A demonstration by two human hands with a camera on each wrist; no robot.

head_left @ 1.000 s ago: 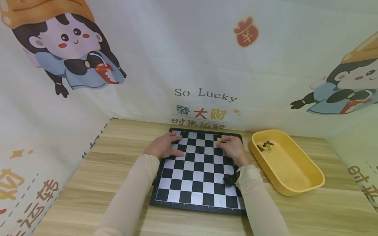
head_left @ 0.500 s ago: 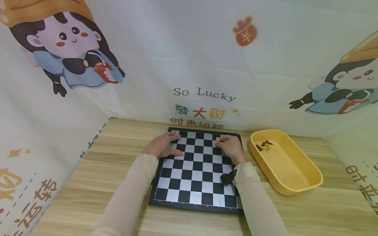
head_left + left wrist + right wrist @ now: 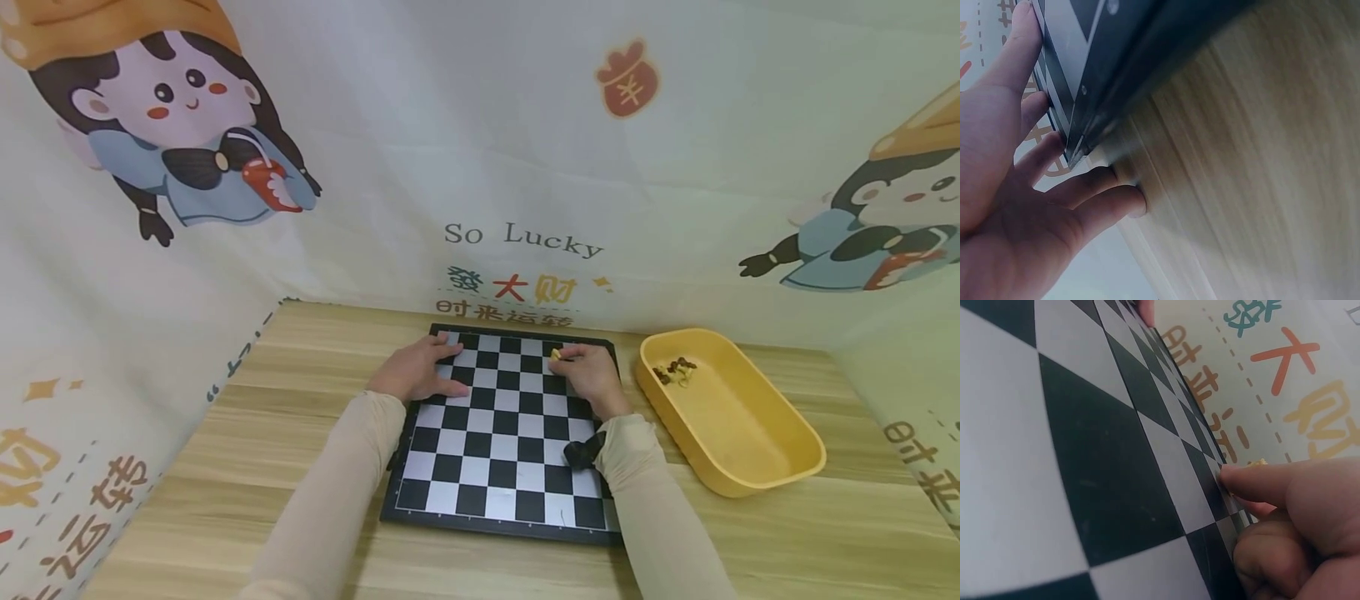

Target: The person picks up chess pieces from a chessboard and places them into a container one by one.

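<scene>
A black-and-white chessboard [image 3: 501,473] with a dark frame lies on the wooden table. My left hand [image 3: 411,372] rests at its far left corner, fingers spread; in the left wrist view the thumb lies on the board while other fingertips [image 3: 1138,206] reach down by the tabletop. Near the far right of the board, my right hand [image 3: 597,383] pinches a small gold chess piece [image 3: 555,355] between thumb and forefinger, right at the squares. Only the piece's gold top [image 3: 1260,462] shows above the thumb in the right wrist view; its lower part is hidden.
Right of the board stands a yellow tray [image 3: 738,417] with several small gold and dark brown pieces [image 3: 675,372] heaped in its far left corner. A printed cloth [image 3: 375,167] hangs behind the table. A black strap [image 3: 583,452] hangs from the right wrist over the board.
</scene>
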